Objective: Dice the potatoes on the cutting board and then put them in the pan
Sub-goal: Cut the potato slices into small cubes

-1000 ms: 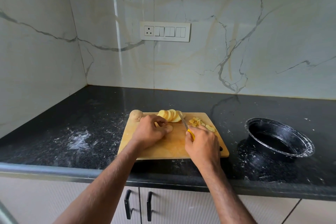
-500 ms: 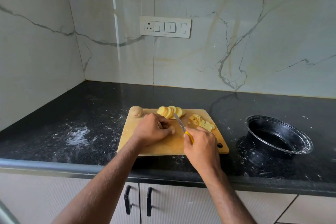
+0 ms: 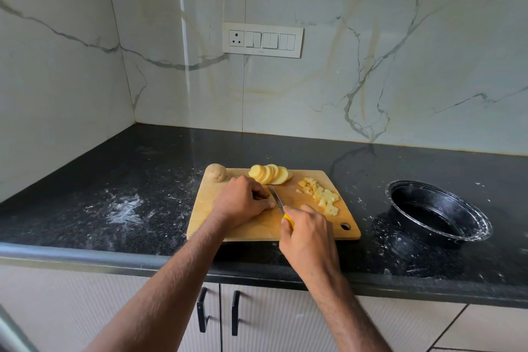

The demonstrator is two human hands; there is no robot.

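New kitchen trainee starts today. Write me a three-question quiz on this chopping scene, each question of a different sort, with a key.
1. True or false: the pan already holds diced potato.
2. Which hand grips the knife? A) left hand B) right hand C) neither
3. Fill in: the whole unpeeled potato lies at the far ____ corner of the cutting board.

Key
1. False: its inside shows only black; the diced pieces lie on the board's right side.
2. B; the left hand holds down a piece that it hides, next to the blade, with the potato slices fanned out behind it.
3. Left.
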